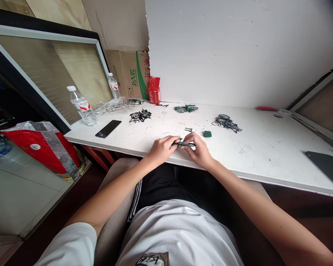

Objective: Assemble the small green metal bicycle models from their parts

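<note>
My left hand [163,148] and my right hand [198,149] meet at the front edge of the white table [266,147], fingers pinched on a small green plastic model part [184,144] held between them. Just beyond my hands lie a small green block [207,134] and a tiny green piece [188,129]. Farther back sit a green model bicycle [185,108], a black model bicycle [140,116] and a dark grey one [227,123].
A black phone [108,128] and two water bottles [81,106] stand at the left, near empty part frames [113,106], a red box [154,90] and a cardboard carton [130,74]. A dark tablet [326,165] lies far right. A red bag [41,147] sits left of the table.
</note>
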Motion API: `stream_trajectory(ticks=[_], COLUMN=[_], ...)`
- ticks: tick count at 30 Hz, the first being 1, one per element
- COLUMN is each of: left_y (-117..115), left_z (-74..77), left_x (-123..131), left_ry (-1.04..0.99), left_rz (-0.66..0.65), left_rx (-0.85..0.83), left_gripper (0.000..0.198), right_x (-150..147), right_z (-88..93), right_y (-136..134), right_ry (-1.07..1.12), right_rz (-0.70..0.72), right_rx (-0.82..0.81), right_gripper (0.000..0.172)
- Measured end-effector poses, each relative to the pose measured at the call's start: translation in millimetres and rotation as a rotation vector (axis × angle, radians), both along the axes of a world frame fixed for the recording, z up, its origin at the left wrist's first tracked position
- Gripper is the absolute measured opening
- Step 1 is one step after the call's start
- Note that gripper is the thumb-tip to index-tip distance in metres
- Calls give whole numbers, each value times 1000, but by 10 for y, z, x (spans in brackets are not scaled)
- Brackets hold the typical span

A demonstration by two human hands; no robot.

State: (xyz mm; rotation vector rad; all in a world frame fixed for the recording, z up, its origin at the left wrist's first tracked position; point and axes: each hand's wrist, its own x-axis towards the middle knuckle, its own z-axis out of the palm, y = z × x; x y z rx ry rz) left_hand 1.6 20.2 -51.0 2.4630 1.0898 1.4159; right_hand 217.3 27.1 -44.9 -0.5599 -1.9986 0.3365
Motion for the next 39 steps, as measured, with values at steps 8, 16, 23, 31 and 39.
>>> stream_trajectory(ticks=[8, 16, 23, 31, 39], left_y=[62, 16, -68, -54, -98], left_z=[43, 292, 409, 413, 257], left_x=[-67, -162, -197, -208, 36], left_ry=[-47, 62, 101, 74, -394], left_rz=[-146, -217, -230, -259, 61], left_rx=[-39, -153, -213, -203, -165], left_gripper=[28, 32, 35, 56, 21], right_x=[14, 26, 3, 22, 155], right_z=[34, -41, -71, -98, -90], right_y=[13, 34, 5, 48, 165], right_ry=[-42, -88, -128, -114, -76], right_rz=[24, -7, -3, -91, -390], right_rx=[56, 145, 179, 129, 275], right_gripper=[8, 13, 18, 9, 6])
